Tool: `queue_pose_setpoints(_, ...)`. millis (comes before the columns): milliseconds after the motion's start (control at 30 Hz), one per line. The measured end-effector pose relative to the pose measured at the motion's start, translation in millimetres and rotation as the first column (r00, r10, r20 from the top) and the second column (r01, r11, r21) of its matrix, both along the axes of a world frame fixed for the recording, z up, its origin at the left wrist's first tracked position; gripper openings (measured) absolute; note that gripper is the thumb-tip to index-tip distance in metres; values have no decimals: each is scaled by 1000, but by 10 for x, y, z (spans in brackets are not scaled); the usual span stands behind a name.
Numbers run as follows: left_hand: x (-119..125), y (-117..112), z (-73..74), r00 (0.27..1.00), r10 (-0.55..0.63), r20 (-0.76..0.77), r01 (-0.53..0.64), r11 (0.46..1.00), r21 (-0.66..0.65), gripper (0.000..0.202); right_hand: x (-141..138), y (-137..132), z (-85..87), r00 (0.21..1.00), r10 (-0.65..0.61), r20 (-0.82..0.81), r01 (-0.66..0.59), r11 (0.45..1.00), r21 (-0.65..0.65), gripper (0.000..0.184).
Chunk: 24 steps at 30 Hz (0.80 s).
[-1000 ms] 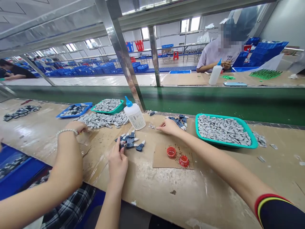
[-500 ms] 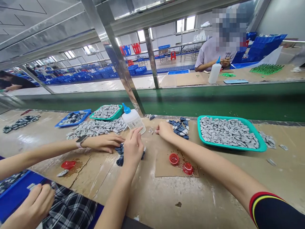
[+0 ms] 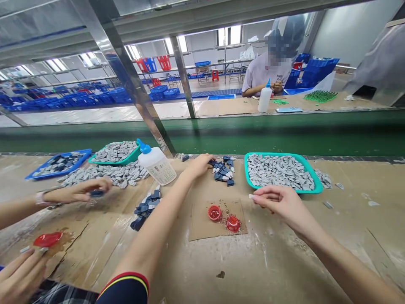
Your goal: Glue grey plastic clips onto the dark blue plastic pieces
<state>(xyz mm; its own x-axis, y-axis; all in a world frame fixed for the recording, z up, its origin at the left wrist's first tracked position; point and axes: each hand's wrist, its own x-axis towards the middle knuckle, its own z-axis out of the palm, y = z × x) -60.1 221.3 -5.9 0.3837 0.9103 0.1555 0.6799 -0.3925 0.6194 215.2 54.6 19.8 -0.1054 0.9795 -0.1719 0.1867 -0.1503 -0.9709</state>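
Note:
My left hand [image 3: 201, 164] reaches forward with curled fingers at the left edge of a pile of dark blue plastic pieces [image 3: 223, 171], some with light grey parts on them. Whatever its fingertips hold, if anything, is hidden. My right hand [image 3: 278, 202] pinches a small whitish plastic piece [image 3: 251, 196] between thumb and fingers, just in front of the green tray [image 3: 248, 179] of light grey pieces. Between my arms, two red cups [image 3: 214, 213] with wet-looking insides sit on a cardboard square [image 3: 199, 230]. Left of my forearm lies another cluster of dark blue pieces [image 3: 147, 207].
A blue-capped bottle [image 3: 158, 166] leans near loose grey pieces [image 3: 104, 175]. Behind them are another green tray [image 3: 134, 155] and a blue tray [image 3: 84, 158]. A co-worker's hands [image 3: 79, 190] work at left, by a red dish [image 3: 47, 239]. A metal post [image 3: 139, 88] rises beyond the table.
My left hand has moved from the near dark blue cluster to the farther pile. My right hand has drawn back right, now showing a whitish piece. The view has shifted right.

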Motion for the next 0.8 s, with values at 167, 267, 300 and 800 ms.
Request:
queue_pose_setpoints(167, -1, -196, 57, 945, 154, 289, -139, 988, -72, 25, -15, -290, -194, 992, -73, -104, 56, 986, -160, 32)
queue_pose_setpoints(267, -34, -476, 165, 830, 275, 486, -222, 961, -166, 27, -127, -368, -274, 985, -72, -154, 40, 979, -201, 35)
queue_pose_setpoints(300, -48, -595, 209, 783, 313, 538, -237, 949, -207, 26, -164, -386, -290, 984, -66, -163, 31, 978, -206, 35)
queue_pose_setpoints(800, 66, -2201, 301, 67, 614, 786, -282, 768, -575, 31, -431, -459, -472, 982, 26, -189, -56, 986, -156, 33)
